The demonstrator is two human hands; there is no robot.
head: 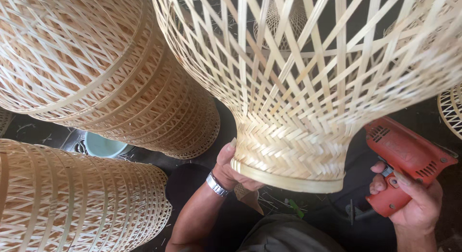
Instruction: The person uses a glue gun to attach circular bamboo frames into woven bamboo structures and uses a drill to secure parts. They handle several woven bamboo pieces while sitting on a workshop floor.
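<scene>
- The woven bamboo lampshade [298, 88] hangs in mid-frame, its tightly plaited narrow collar lowest, above the person's lap.
- The left hand [231, 170] grips the collar's rim, a metal wristwatch [216, 184] on the wrist.
- The right hand [414, 199], just right of the collar, is closed around a red power drill [404, 160].
- Stacked bamboo shades [96, 64] stand at left over the dark floor [43, 129].

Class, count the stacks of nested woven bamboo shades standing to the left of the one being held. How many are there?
2: one stack at upper left, one stack at lower left. More may lie beyond the frame.
</scene>
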